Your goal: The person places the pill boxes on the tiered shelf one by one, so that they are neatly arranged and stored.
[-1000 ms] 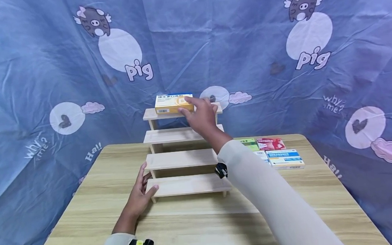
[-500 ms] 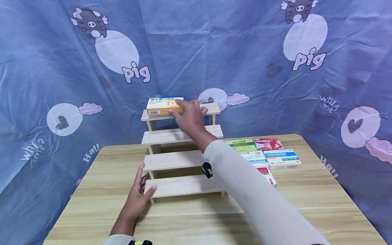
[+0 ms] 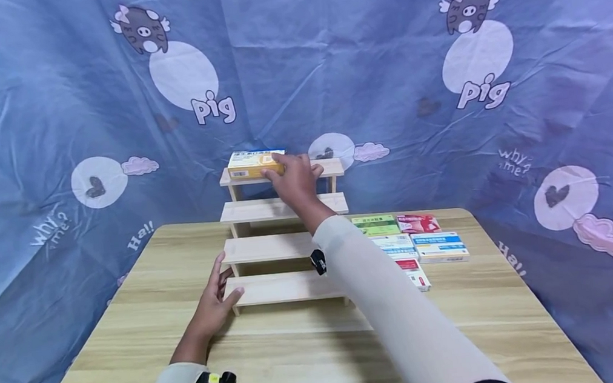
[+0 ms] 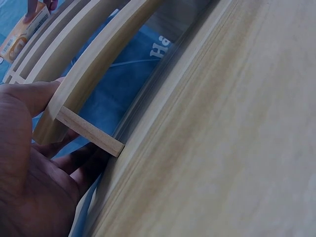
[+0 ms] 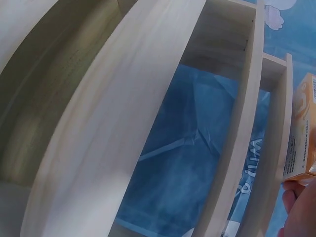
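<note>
A light wooden stepped display rack (image 3: 282,286) with several tiers stands on the table. On the left part of its top tier sits a yellow-and-white medicine box (image 3: 249,163), its printed face tilted up. My right hand (image 3: 296,181) pinches the box's right end between thumb and fingers. In the right wrist view the orange side of the medicine box (image 5: 301,128) shows at the right edge, above part of the hand. My left hand (image 3: 212,303) holds the left end of the lowest tier. The left wrist view shows the thumb over the board and the fingers behind the leg.
Right of the rack, several medicine boxes lie flat on the wooden table (image 3: 493,321): a green box (image 3: 376,225), a red box (image 3: 419,223), a blue-and-white box (image 3: 440,245) and others partly behind the right sleeve. A blue printed cloth (image 3: 283,47) hangs behind the table.
The right hand has slid the medicine box left along the top tier; over the last half second it has hardly moved. The left hand stays at the rack's lower left end.
</note>
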`<state>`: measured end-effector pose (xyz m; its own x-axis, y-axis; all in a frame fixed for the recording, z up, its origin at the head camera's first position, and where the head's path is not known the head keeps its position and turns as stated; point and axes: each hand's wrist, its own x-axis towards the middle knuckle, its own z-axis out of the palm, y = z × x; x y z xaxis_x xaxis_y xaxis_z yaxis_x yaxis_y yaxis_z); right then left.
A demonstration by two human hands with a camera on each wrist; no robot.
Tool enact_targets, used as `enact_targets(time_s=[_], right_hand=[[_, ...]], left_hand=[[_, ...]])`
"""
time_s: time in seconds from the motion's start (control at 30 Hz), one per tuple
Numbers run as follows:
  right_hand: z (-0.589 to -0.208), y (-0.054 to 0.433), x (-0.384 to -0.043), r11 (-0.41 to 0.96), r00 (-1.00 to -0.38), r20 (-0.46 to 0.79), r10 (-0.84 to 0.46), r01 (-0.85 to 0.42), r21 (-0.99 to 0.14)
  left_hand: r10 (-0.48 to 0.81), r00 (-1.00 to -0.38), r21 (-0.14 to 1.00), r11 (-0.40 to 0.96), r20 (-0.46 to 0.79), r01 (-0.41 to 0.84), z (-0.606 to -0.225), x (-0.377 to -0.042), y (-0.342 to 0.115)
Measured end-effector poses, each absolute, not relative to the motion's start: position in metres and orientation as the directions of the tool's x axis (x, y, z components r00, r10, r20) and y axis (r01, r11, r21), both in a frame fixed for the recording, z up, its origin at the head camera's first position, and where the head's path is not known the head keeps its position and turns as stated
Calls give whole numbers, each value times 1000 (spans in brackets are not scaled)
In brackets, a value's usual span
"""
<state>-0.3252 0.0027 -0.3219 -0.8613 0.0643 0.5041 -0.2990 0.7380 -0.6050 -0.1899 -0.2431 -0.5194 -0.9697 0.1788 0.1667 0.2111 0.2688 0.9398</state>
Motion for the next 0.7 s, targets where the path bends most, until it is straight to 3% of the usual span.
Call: enact_targets(time_s=[0.2,0.47,0.7], right_hand=[[-327,-1,-328,774,-852,521,43,-301,-557],[-331,1,-330,867,-854,520,-26,-279,-414],[-331,4,-328,874,-858,512,-42,-279,-397]], left_hand=[[184,-967,938,267,177,223,-521,-192,-243],[172,-970,940,266,172,214,-524,-188,-239],[172,-969,938,267,179,220,-524,-183,-237]])
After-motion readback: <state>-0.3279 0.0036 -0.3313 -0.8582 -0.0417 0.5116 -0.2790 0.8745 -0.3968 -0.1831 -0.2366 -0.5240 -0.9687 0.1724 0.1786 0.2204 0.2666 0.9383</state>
